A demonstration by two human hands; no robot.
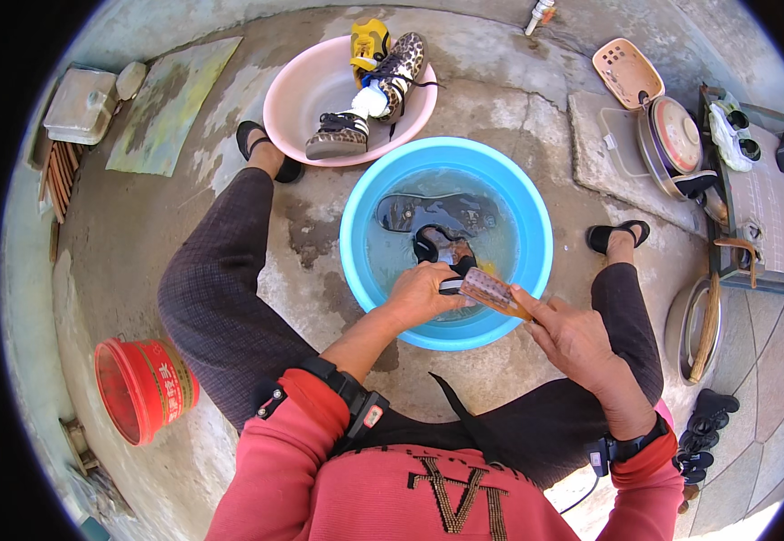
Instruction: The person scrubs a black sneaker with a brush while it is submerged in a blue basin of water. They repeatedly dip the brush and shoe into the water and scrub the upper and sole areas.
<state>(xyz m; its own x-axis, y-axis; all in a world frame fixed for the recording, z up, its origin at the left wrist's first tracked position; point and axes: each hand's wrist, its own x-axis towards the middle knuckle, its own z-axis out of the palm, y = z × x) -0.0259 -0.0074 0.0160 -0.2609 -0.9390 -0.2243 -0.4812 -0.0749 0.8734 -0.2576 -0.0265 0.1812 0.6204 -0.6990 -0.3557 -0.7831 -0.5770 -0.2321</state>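
Note:
Just over the near rim of a light-blue plastic basin (358,270), my left hand (426,291) grips a black shoe (428,245) with a pale edge at its near end. My right hand (571,335) is closed around the amber handle of a scrubbing brush (493,292). The brush head lies against or right beside the near end of the shoe; its bristles are hidden. Cloudy water partly fills the basin. Behind the held shoe, a dark flat piece shaped like a shoe sole or insole (436,213) lies in that water.
Beyond stands a pink basin (284,101) with leopard-print sneakers (338,135) and a yellow shoe (369,44). A red bucket (141,389) lies tilted at left. To the right are a low metal-framed stand (771,182), a peach basket (629,71) and several dark shoes (703,433).

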